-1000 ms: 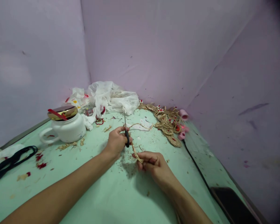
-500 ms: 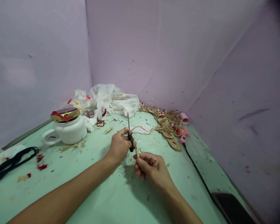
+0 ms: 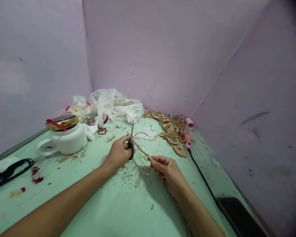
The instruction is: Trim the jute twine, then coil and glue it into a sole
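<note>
In my left hand (image 3: 119,153) is a pair of black-handled scissors (image 3: 131,146), its blades pointing up and away from me. A thin braided straw-coloured cord (image 3: 142,150) runs from beside the scissors to my right hand (image 3: 169,172), which pinches its near end between thumb and fingertips. Another stretch of the cord loops behind the left hand toward a heap of woven straw pieces (image 3: 171,131) with red and white bits. Whether my left fingers also hold the cord is hidden by the scissors.
A white mug (image 3: 69,141) with a gold lid stands at left, near black cord (image 3: 10,174). Crumpled white plastic (image 3: 118,105) lies at the back. A pink device (image 3: 187,144) trails a black cable to a dark phone-like object (image 3: 239,215). Scraps litter the green tabletop (image 3: 113,210).
My hands have moved apart, and a longer stretch of cord now shows between them. My right hand sits farther right of the scissors. The whole view has shifted slightly.
</note>
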Demonstrator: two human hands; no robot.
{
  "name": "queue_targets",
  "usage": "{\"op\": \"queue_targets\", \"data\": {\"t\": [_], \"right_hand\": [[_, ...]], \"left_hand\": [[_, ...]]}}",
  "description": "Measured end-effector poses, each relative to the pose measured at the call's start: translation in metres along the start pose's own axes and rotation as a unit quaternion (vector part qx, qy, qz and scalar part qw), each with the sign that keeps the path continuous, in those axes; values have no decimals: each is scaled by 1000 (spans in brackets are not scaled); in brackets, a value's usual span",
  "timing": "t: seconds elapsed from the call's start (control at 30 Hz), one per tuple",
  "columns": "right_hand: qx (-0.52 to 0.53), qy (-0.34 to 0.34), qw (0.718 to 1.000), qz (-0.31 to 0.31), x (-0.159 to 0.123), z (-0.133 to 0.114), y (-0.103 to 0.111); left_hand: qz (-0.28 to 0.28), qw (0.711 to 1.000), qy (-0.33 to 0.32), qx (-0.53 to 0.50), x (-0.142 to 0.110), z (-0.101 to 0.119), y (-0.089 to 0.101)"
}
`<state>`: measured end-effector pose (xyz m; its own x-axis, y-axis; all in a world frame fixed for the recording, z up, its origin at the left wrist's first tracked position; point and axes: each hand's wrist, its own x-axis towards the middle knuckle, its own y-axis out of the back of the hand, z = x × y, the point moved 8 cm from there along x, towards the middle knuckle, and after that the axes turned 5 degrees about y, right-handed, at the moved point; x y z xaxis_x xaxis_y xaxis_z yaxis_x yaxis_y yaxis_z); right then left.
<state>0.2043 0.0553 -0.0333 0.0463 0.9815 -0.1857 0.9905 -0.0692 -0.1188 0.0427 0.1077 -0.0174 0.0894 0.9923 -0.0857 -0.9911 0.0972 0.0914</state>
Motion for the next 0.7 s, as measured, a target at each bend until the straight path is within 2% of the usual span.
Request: {"op": "queue_targets", "data": {"t": [0.1, 0.17, 0.23, 0.3, 0.37, 0.53, 0.7], "right_hand": [[33, 9, 999, -3, -1, -3, -1], [41, 16, 999, 4, 0, -5, 1], [38, 24, 999, 9, 1, -7, 3], [30, 32, 999, 7, 2, -9, 4], [24, 38, 999, 2, 2, -11, 4], [29, 39, 999, -3, 1, -9, 2], [-1, 46, 999, -11, 1, -8, 0]], "left_hand": [[-20, 989, -80, 120, -12, 19, 4], [-48, 938, -176, 294, -25, 35, -1], [-82, 868, -235, 429, -35, 40, -9], [-106, 826, -249, 495, -38, 38, -14], [-120, 796, -250, 538, -39, 36, -17], [-128, 752, -256, 594, -41, 33, -24], [-128, 736, -267, 609, -43, 33, -25]]}}
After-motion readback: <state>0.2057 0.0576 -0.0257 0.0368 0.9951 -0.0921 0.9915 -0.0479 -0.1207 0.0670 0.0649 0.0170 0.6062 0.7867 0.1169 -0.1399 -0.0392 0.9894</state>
